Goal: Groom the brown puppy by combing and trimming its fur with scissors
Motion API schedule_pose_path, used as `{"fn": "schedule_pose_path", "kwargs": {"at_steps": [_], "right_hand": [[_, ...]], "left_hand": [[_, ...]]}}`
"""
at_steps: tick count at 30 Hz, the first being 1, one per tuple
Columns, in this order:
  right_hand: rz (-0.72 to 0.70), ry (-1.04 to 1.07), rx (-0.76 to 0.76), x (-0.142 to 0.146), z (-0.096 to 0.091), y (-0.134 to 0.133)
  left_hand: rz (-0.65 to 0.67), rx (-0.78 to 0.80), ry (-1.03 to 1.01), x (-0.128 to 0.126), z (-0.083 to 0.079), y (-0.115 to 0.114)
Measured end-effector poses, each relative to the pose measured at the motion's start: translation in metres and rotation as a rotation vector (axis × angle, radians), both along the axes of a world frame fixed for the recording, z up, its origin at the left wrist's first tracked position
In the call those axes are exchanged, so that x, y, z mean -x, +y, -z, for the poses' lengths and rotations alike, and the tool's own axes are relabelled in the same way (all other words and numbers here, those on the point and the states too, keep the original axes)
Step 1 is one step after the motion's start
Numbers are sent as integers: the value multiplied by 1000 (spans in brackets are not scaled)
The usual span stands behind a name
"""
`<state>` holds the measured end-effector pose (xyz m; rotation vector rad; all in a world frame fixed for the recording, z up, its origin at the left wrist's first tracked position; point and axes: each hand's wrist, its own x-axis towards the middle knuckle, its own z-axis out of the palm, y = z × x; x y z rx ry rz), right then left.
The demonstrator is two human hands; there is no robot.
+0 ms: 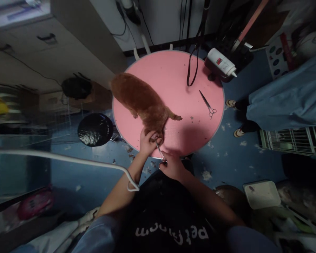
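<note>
A brown, short-coated dog (139,96) lies on a round pink table (173,73), its head near the edge closest to me. My left hand (147,142) is closed on the side of the dog's head, around a pinkish patch that looks like the inside of an ear. In my right hand (172,167) is a slim metal tool with finger rings (159,149), whose tip reaches that patch. Whether it is forceps or scissors I cannot tell. One of the dog's legs stretches out to the right across the tabletop.
Scissors (207,104) lie on the table's right side. A black loop (192,72) hangs over the far part, beside a white nozzle bottle (221,61). Another person in a blue garment (287,98) stands at right. A black round stool (95,129) is at left; a white hose (94,161) crosses nearby.
</note>
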<state>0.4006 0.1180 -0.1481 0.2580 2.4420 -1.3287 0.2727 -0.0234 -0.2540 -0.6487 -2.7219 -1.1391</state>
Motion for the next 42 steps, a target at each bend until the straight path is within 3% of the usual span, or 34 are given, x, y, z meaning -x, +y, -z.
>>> {"fn": "schedule_pose_path", "kwargs": {"at_steps": [8,14,23,27,32,36,39,42], "right_hand": [[149,-83,459,12,17,3],[140,-147,597,16,14,5],[205,-269,594,26,9,6],[134,-293,638,25,4,8],[198,-365,567,31,6,8],[110,-366,593,30,9,10],[73,-310,614,12,4,16],[90,-121,348,-10,-6,22]], "left_hand": [[11,-35,16,0,1,-2],[5,-2,-12,0,-2,0],[-2,74,-8,0,-5,0],[41,72,53,1,-5,-1],[44,107,57,1,-1,-4],[52,137,57,3,0,-5],[69,155,13,5,-11,-4],[61,80,-29,-3,-37,-2]]}}
